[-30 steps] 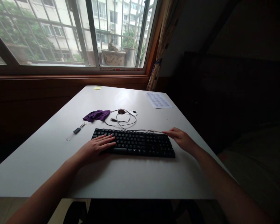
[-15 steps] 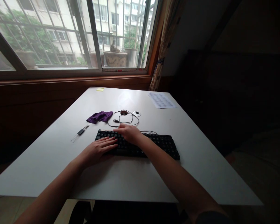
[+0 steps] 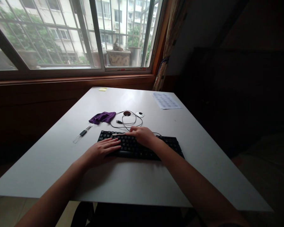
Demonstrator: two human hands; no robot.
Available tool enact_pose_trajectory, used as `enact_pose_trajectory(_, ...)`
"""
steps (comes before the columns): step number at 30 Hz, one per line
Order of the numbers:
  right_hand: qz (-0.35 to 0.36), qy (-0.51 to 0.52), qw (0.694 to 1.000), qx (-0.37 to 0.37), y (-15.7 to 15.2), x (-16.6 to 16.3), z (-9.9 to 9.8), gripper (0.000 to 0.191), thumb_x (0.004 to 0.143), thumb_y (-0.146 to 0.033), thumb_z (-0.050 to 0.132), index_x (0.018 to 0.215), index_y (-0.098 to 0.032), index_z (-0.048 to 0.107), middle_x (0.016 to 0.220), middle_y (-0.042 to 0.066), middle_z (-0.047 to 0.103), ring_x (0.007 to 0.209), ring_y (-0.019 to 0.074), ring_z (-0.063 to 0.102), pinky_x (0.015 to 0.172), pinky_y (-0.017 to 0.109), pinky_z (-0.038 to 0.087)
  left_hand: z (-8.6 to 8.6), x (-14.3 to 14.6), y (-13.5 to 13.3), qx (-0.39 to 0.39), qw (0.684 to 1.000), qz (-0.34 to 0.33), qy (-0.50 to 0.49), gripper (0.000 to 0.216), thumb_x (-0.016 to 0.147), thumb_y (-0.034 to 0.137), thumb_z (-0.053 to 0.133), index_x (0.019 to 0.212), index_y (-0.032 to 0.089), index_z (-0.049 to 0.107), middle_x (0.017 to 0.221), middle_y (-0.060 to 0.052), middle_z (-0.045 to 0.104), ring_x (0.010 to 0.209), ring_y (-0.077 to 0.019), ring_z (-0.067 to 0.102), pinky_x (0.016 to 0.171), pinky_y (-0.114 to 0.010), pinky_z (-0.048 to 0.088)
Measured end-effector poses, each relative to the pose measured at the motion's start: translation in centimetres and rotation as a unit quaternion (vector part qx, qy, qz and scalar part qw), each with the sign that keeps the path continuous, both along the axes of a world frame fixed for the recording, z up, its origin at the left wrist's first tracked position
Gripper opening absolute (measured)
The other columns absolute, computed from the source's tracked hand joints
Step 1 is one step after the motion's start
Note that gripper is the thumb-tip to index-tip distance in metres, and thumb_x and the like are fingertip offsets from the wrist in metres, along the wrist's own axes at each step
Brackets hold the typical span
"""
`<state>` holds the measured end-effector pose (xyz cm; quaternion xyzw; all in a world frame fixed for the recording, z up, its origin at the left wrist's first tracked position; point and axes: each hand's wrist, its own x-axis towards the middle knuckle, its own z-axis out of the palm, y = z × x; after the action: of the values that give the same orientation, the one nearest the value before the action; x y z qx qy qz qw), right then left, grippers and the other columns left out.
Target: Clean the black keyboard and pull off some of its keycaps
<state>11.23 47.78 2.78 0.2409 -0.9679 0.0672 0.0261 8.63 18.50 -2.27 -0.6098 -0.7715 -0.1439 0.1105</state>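
Observation:
A black keyboard (image 3: 165, 145) lies on the white table (image 3: 137, 183), its cable (image 3: 130, 121) coiled just behind it. My left hand (image 3: 101, 151) rests flat on the keyboard's left end with the fingers stretched out. My right hand (image 3: 143, 136) is over the middle of the top key rows, fingers closed round a thin pale stick (image 3: 118, 134). The stick points left and lies low across the top row. I cannot make out its tip or what kind of tool it is.
A purple cloth (image 3: 103, 117) lies behind the keyboard on the left. A small wire tool (image 3: 82, 133) with a clear handle is further left. A round white disc (image 3: 139, 114), a printed sheet (image 3: 166, 101) and a yellow note (image 3: 102, 89) lie toward the window.
My right hand went from the keyboard's right end, where the pale stick lay, to the top row at the middle, and now holds the stick pointing left. My left hand stayed put.

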Motion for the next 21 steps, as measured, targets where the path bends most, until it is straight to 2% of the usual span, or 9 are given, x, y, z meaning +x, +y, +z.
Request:
enact_pose_trajectory(7, -0.048, -0.001, 0.999, 0.004, 7.3, 4.1, 1.3, 0.060, 0.084, -0.004, 0.051, 0.127, -0.042, 0.068, 0.114, -0.002, 0.072, 0.086, 0.0152, 0.067, 0.073, 0.023, 0.046, 0.0, 0.0, 0.0, -0.002, 1.000, -0.002, -0.005, 0.055, 0.099, 0.033, 0.056, 0.151, 0.029, 0.041, 0.152, -0.006, 0.048, 0.141, -0.0260, 0.045, 0.117, -0.048, 0.042)
enact_pose_trajectory(12, -0.105, -0.015, 0.994, -0.018, 14.6, 7.7, 1.4, 0.051, 0.085, -0.008, 0.052, 0.119, -0.040, 0.072, 0.110, -0.002, 0.073, 0.082, 0.0140, 0.068, 0.071, 0.023, 0.047, -0.3, -0.1, 0.0, 0.002, 1.000, 0.003, -0.001, 0.054, 0.098, 0.034, 0.057, 0.150, 0.030, 0.043, 0.152, -0.005, 0.049, 0.141, -0.0248, 0.045, 0.117, -0.047, 0.042)
enact_pose_trajectory(15, -0.145, -0.014, 0.989, -0.024, 18.6, 9.5, 1.0, 0.053, 0.087, -0.006, 0.044, 0.117, -0.038, 0.074, 0.110, 0.000, 0.072, 0.086, 0.0147, 0.068, 0.075, 0.025, 0.048, -0.5, -0.2, 0.0, 0.013, 1.000, -0.001, -0.012, 0.054, 0.098, 0.033, 0.057, 0.150, 0.031, 0.043, 0.151, -0.004, 0.049, 0.141, -0.0246, 0.045, 0.116, -0.048, 0.042)
enact_pose_trajectory(18, -0.169, -0.017, 0.985, -0.023, 20.9, 10.7, 1.1, 0.053, 0.089, -0.007, 0.040, 0.117, -0.035, 0.075, 0.109, 0.002, 0.072, 0.088, 0.0162, 0.068, 0.078, 0.029, 0.050, -0.6, -0.2, 0.0, 0.023, 1.000, -0.004, -0.019, 0.054, 0.097, 0.032, 0.058, 0.149, 0.031, 0.044, 0.151, -0.004, 0.050, 0.141, -0.0245, 0.045, 0.116, -0.048, 0.042)
enact_pose_trajectory(21, -0.169, -0.012, 0.985, -0.043, 21.2, 11.3, 1.8, 0.046, 0.091, -0.012, 0.043, 0.116, -0.033, 0.076, 0.108, 0.004, 0.073, 0.089, 0.0180, 0.068, 0.079, 0.031, 0.052, -0.5, -0.2, 0.0, 0.024, 1.000, -0.004, -0.019, 0.054, 0.097, 0.032, 0.058, 0.149, 0.031, 0.044, 0.151, -0.004, 0.050, 0.140, -0.0245, 0.046, 0.116, -0.049, 0.042)
